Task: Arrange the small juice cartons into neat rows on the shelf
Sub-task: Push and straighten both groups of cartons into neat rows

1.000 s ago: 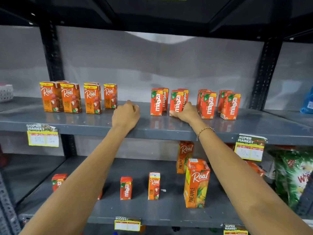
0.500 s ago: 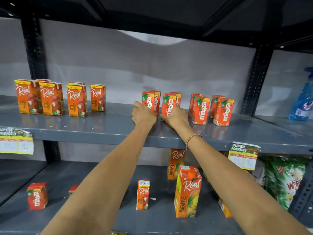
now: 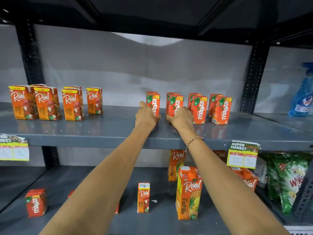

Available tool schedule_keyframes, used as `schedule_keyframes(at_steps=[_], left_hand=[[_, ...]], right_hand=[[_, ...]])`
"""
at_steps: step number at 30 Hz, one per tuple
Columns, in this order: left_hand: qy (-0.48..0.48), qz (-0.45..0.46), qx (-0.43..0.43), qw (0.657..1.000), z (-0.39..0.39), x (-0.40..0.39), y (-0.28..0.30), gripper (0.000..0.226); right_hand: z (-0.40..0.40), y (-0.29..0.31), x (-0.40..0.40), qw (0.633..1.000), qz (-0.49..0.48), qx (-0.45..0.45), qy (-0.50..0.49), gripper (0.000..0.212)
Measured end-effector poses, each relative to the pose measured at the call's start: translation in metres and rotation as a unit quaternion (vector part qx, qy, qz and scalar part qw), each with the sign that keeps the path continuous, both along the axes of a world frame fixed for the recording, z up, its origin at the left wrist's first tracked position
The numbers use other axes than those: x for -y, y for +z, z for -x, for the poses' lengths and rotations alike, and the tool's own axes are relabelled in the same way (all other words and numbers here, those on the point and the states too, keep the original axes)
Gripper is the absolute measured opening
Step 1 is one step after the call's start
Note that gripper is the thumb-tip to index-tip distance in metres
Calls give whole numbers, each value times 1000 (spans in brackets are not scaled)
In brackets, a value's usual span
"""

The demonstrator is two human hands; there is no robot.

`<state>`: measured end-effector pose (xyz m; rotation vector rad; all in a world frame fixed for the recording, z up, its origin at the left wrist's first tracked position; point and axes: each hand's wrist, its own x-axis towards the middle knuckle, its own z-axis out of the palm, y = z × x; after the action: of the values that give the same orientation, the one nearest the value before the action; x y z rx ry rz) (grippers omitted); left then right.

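On the grey upper shelf (image 3: 105, 131) several small orange Real litchi cartons (image 3: 72, 104) stand in pairs at the left. Several red Maaza cartons (image 3: 199, 110) stand in pairs at the right. My left hand (image 3: 146, 117) grips the leftmost front Maaza carton (image 3: 154, 103) at its lower left side. My right hand (image 3: 182, 118) wraps around the base of the second front Maaza carton (image 3: 176, 104). Both cartons stand upright on the shelf.
The lower shelf holds a loose Maaza carton (image 3: 35, 202), a small Real carton (image 3: 143, 197), tall Real pineapple cartons (image 3: 188, 192) and a green detergent bag (image 3: 288, 180). A blue spray bottle (image 3: 302, 95) stands at the far right. Price tags (image 3: 243, 154) hang on the shelf edge.
My left hand moved right from the bare shelf to the leftmost Maaza carton. My right hand stays at the second Maaza carton. The camera view shifted to the right.
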<state>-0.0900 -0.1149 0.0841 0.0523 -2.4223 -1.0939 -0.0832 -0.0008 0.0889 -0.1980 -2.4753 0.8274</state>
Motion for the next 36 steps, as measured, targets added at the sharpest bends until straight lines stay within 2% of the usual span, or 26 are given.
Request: schedule_keyframes(at_steps=[20,22,26,28,30,32,34,36], left_hand=[[-5,13,23,1000,-9,2,4,60],[-15,8,42,999,-11,3,4,64],[-30,43,73,996,-24,19,3,66],[-7,97,54,994,-36,44,2,59],[49,133,-12,990,-48,82,-1,39],[107,132,-86,982,-60,126,-3,26],[160,114,-114,974,-69,172,-3,30],[212,114,-97,966,-75,212,-1,40]], right_hand=[[-12,3,0,999,7,22,28,64],[-14,4,0,999,-4,37,33,60],[-33,1,-3,998,-30,56,24,34],[-47,-6,4,999,-36,32,-10,33],[-61,-12,24,998,-61,-21,-28,28],[-68,-13,57,994,-89,-70,-2,23],[-67,-10,96,991,-95,-88,42,22],[-67,-5,139,988,-94,-76,93,22]])
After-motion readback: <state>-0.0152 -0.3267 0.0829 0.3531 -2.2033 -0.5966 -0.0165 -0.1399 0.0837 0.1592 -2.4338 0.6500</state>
